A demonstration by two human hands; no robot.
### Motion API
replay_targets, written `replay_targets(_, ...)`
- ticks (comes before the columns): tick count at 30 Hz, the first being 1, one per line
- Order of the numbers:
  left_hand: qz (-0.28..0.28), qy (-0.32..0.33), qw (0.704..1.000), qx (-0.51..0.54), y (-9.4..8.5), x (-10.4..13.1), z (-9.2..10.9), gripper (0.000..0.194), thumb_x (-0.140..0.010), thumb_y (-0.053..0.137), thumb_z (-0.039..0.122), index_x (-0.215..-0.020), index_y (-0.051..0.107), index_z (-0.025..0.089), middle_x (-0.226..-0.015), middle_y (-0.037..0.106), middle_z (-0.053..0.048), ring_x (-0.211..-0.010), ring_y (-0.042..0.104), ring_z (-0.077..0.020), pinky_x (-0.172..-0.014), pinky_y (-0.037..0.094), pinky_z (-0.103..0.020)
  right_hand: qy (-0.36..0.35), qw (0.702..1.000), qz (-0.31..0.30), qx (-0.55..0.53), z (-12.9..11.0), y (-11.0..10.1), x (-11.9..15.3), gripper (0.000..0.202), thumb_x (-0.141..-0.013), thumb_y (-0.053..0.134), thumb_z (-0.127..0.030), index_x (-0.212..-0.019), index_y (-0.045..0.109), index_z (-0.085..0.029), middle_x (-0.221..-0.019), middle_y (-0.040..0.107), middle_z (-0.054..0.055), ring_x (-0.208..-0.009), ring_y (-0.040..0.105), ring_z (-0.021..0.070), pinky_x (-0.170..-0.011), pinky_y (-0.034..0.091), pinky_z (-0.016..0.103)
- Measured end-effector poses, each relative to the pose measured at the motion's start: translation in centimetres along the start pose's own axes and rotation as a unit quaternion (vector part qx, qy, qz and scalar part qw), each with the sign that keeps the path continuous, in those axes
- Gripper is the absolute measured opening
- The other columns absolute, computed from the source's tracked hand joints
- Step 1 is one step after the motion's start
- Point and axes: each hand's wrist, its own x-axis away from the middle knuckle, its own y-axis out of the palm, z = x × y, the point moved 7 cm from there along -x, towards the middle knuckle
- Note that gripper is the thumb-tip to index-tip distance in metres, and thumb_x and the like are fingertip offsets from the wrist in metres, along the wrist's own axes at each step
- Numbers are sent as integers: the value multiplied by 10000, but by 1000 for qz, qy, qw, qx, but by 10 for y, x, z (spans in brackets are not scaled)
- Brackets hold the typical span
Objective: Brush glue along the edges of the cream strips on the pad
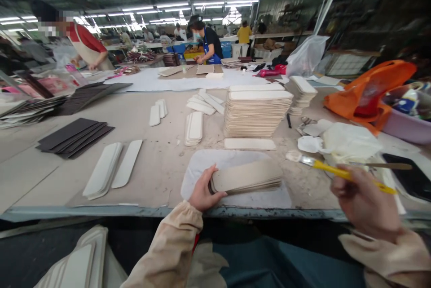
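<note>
My left hand (205, 190) grips the left end of a stack of beige oblong panels (247, 175), thumb in front and fingers behind. The stack lies on a white sheet (197, 166) near the table's front edge. In my right hand (367, 198) is a yellow-handled brush (332, 170), its pale bristles pointing left above the table. A thin brown stick (390, 166) shows just above that hand; whether the hand holds it too, I cannot tell. Beyond the sheet stands a tall stack of cream panels (257, 115), with a single panel (249, 144) lying before it.
White strips (103, 169) and dark sheets (76, 135) lie to the left. At right are a white plastic bag (350, 139), scissors (307, 121), a phone (409, 175), an orange bag (370, 95) and a lilac basin (409, 124). Two people work across the table.
</note>
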Motion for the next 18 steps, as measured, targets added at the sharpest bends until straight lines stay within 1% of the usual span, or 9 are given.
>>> replay_targets(1,0,0,1000,4,0,0,0,898,-650,743,352,-1402,285,177,-1252,497,-125,-1171,482,-280,-1039,373,-453,41,997,-50,-32,9,27,12,293,-759,625,-461,-848,614,-183,-503,453,-11,-434,392,105,-406,256,257)
replay_targets(2,1,0,1000,8,0,0,0,904,-648,745,348,-1405,279,181,-1251,496,-122,-1169,481,-279,-1039,373,-451,64,992,-93,-49,15,51,23,288,-780,616,-454,-857,621,-176,-495,462,-12,-430,390,99,-403,255,248)
replay_targets(4,2,-1,1000,15,0,0,-2,916,-648,749,341,-1412,267,189,-1250,493,-118,-1169,478,-276,-1042,368,-450,88,980,-165,-65,27,92,40,293,-805,603,-454,-874,622,-171,-493,485,-16,-422,394,90,-401,262,233)
replay_targets(6,5,-1,1000,20,1,0,-3,937,-645,754,338,-1422,249,198,-1251,492,-113,-1171,476,-275,-1048,360,-451,92,969,-223,-57,35,124,53,311,-820,589,-470,-892,613,-169,-504,507,-21,-426,405,86,-405,282,220)
replay_targets(8,5,1,1000,26,1,0,-5,959,-641,760,336,-1430,231,206,-1254,492,-106,-1173,476,-273,-1052,355,-448,93,961,-257,-34,42,147,63,330,-828,577,-487,-887,603,-164,-510,522,-23,-430,413,83,-413,305,211)
replay_targets(10,4,5,999,34,2,1,-6,971,-641,762,336,-1436,220,209,-1260,490,-103,-1169,480,-270,-1048,363,-440,96,956,-277,-11,46,163,72,349,-830,566,-502,-883,597,-158,-514,529,-24,-431,418,80,-418,320,207)
replay_targets(13,-1,4,999,40,3,1,-7,977,-643,761,344,-1439,211,208,-1260,493,-105,-1151,497,-266,-1029,385,-431,104,949,-296,13,51,178,83,369,-826,558,-519,-886,593,-157,-515,527,-29,-429,418,79,-415,330,202)
replay_targets(15,-1,-1,999,37,3,2,-8,982,-640,763,345,-1439,209,207,-1255,496,-105,-1141,505,-264,-1020,394,-429,106,948,-300,24,54,183,88,366,-826,556,-521,-877,591,-160,-516,526,-32,-430,419,78,-418,337,199)
replay_targets(18,0,-9,999,34,3,2,-9,977,-642,761,340,-1437,209,205,-1256,496,-103,-1134,510,-257,-1012,402,-426,101,949,-297,44,59,184,91,356,-838,545,-514,-873,592,-163,-519,529,-33,-432,423,77,-425,344,196)
